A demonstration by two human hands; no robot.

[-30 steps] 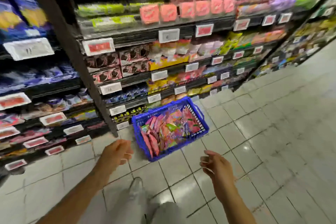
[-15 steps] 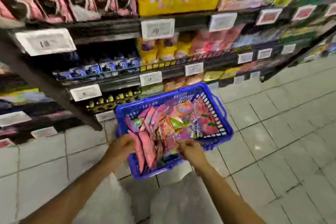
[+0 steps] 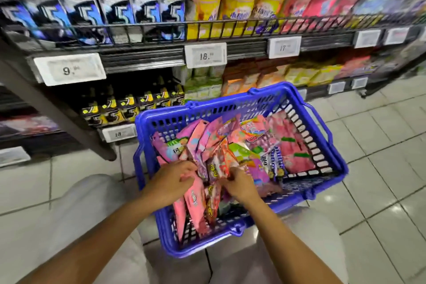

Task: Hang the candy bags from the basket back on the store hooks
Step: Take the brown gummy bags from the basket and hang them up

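A blue plastic shopping basket (image 3: 239,108) with slotted walls is seen on the pale tiled floor (image 3: 380,168), just in front of the dark metal store shelves (image 3: 143,57). Its long axis runs from the near left to the far right, and one corner points toward the person's knees. The basket is filled with colourful plastic candy bags (image 3: 265,145), mostly pink. Most of the bags are laid with their long axis pointing away from the person, leaning toward the far left wall; the flat pink bags at the right side are lying along the right wall.

The left hand (image 3: 169,180) is placed inside the near part of the basket, and its fingers are curled around a long pink candy bag (image 3: 196,200), whose long axis runs toward the near wall. The right hand (image 3: 239,185) is just beside it, and its fingers are closed on a pink and yellow candy bag (image 3: 215,169) in the middle of the pile. Both grips are narrow.

Open floor is seen to the right of the basket. White price tags (image 3: 69,69) are fixed along the shelf edges.
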